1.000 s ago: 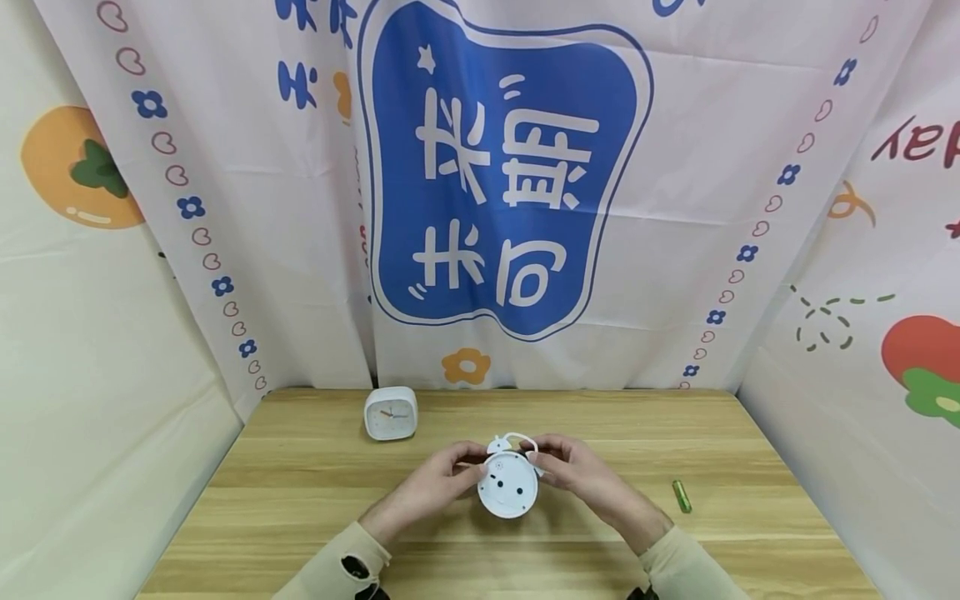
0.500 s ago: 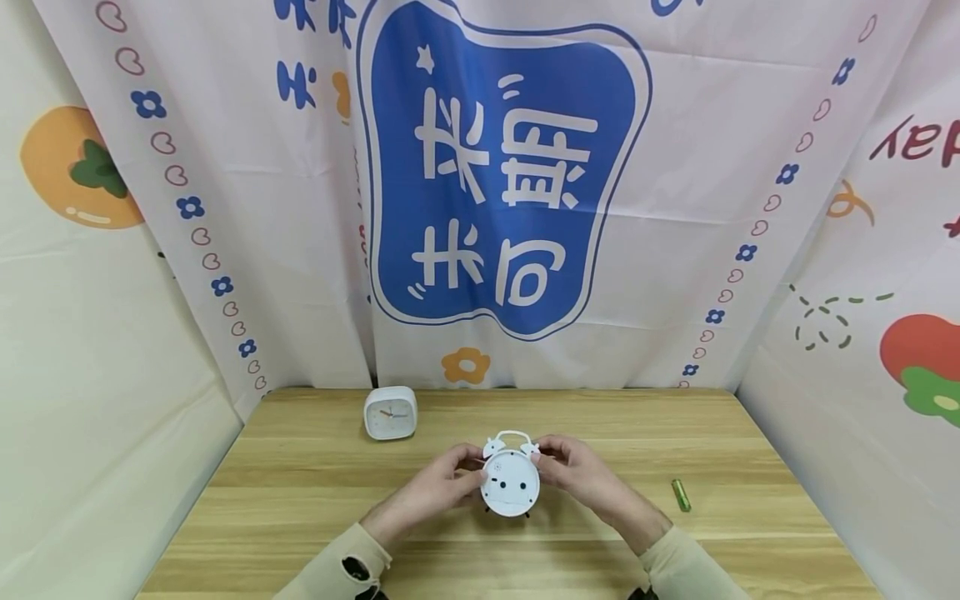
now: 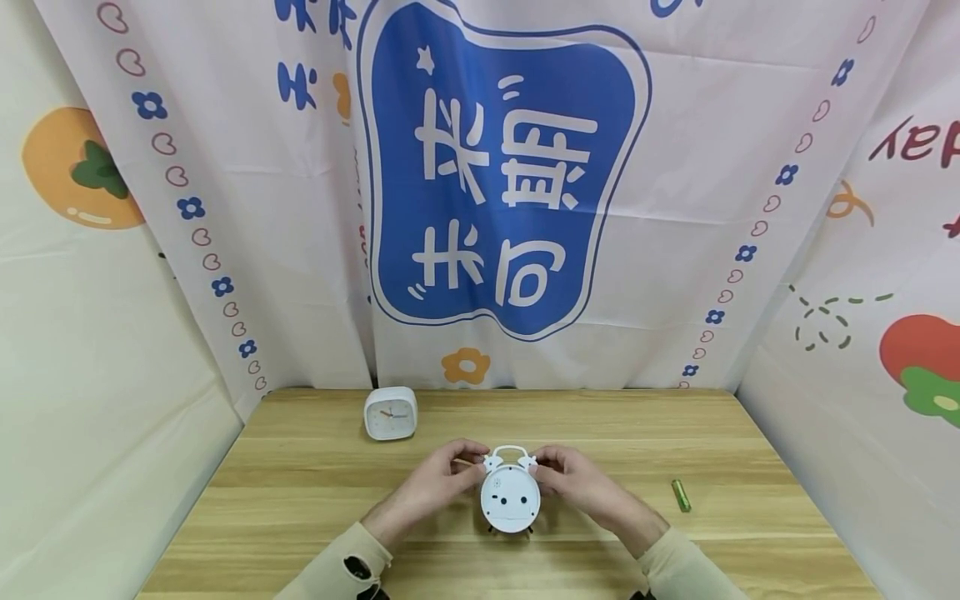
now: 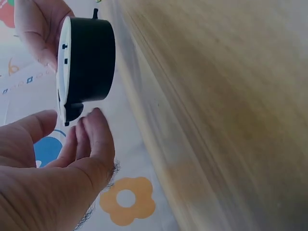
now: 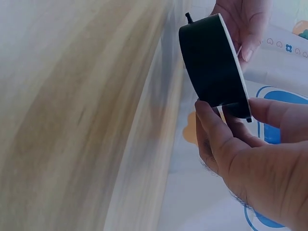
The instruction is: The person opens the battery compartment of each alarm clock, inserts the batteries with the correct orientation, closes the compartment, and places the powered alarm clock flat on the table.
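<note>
I see a white-backed, round twin-bell alarm clock [image 3: 512, 515] held upright mid-way across the pale wooden table [image 3: 285, 492]; the left hand [image 3: 441, 477] curls round its eleven-o'clock bell [image 3: 492, 462], the right hand [image 3: 576, 479] pinches it by the one-o'clock bell [image 3: 527, 461]; at ten o'clock from it sits a white rounded-square clock [image 3: 391, 417]; at three, a small green cylinder [image 3: 681, 496].

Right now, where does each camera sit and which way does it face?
Head: worn on the head, facing forward and down at the twin-bell clock; left hand, right hand and sleeves show.
Left wrist: on that wrist, facing past the left hand to the clock's dark casing; right hand beyond.
Right wrist: on that wrist, facing past the right hand to the same casing; left hand beyond.
Wrist views share both hands and the clock.
</note>
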`<state>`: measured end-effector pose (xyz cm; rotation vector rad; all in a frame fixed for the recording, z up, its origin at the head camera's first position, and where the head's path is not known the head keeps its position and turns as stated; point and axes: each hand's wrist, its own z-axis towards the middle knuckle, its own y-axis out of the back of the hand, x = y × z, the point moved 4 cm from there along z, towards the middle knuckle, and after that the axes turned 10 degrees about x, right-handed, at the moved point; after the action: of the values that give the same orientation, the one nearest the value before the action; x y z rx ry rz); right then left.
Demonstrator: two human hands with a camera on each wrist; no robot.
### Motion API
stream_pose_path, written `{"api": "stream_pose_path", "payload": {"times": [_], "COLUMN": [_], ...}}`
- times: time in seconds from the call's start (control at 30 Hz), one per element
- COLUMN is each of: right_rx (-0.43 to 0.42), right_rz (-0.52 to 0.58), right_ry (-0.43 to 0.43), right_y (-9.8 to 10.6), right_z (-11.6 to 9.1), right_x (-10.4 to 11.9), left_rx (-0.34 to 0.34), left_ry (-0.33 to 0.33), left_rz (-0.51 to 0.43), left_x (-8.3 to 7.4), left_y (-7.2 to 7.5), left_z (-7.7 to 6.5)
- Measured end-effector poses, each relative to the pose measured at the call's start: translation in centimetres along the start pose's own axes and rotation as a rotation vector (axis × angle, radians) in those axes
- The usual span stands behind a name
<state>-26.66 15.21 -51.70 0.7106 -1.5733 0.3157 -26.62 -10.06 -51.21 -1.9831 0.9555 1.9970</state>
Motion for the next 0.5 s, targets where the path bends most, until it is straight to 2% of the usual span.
{"api": "stream_pose_path", "payload": {"times": [0.17, 0.5], "right_rx": [0.013, 0.027], "right_rz": [0.01, 0.008], "right_ry": [-0.005, -0.026], "right_y": [-0.23, -0.56], "right_z": [0.04, 0.03], "right_x": [-0.22, -0.47], "left_rx": [-0.01, -0.005], "left_ry": [-0.016, 0.02], "left_rz": [0.032, 0.065], "left_x": [0.06, 0.63], "left_y": [0.34, 0.47], "left_z": [0.26, 0.27]}}
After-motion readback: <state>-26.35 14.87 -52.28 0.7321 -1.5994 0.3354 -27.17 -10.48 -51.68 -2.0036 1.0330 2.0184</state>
